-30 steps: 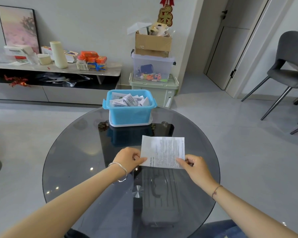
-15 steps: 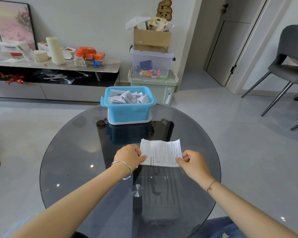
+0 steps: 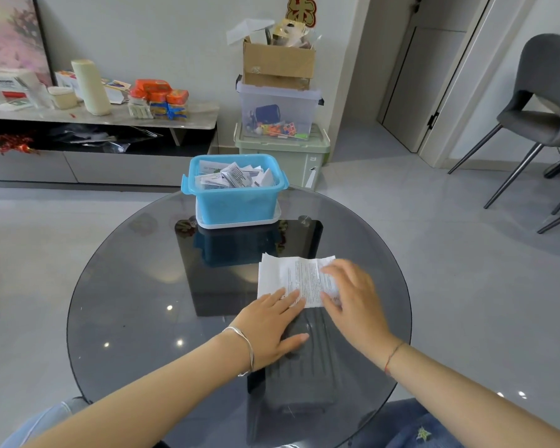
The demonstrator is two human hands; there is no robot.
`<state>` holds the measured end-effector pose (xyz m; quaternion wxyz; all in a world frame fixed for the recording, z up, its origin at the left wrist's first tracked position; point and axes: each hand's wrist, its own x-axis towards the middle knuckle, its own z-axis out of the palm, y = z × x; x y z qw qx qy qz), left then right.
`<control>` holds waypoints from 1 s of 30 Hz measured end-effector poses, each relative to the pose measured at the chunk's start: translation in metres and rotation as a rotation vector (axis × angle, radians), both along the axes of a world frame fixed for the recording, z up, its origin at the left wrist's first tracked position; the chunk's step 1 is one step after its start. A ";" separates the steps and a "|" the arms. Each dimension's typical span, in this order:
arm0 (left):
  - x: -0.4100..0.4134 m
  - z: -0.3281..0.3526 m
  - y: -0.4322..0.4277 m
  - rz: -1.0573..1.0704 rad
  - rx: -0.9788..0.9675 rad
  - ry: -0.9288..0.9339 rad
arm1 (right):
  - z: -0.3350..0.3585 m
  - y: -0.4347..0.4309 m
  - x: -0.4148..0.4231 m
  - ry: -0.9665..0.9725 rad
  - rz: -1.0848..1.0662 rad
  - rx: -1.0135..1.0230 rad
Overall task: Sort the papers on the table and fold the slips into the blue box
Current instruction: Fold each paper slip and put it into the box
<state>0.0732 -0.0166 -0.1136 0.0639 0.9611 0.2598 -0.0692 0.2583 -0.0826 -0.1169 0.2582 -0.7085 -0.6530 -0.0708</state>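
Observation:
A white printed paper slip (image 3: 291,278) lies flat on the round dark glass table (image 3: 136,302), right of centre. My left hand (image 3: 272,321) rests palm down with its fingertips on the slip's near left edge. My right hand (image 3: 353,295), blurred, lies spread over the slip's right side, fingers apart. Neither hand grips the paper. The blue box (image 3: 236,197) stands at the far side of the table on a white lid, filled with several folded slips (image 3: 233,176).
A dark case (image 3: 299,376) shows under the glass near me. Beyond the table stand stacked storage bins (image 3: 282,134) with a cardboard box on top, and a low cabinet (image 3: 94,134) at the left. A grey chair (image 3: 543,108) stands at the right.
The slip was held up by both hands at its lower corners; now it lies flat on the glass and both hands press on it with open fingers.

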 end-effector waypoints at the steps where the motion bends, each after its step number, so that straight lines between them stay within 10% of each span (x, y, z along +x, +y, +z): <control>1: 0.000 -0.001 0.000 0.000 -0.009 -0.002 | -0.001 -0.004 -0.005 -0.076 0.070 -0.027; 10: -0.013 -0.009 0.000 0.001 -0.043 -0.034 | -0.008 -0.026 -0.009 -0.059 0.206 -0.599; 30: -0.038 0.020 0.030 0.120 -0.033 -0.133 | 0.017 0.020 -0.015 -0.436 0.340 -0.437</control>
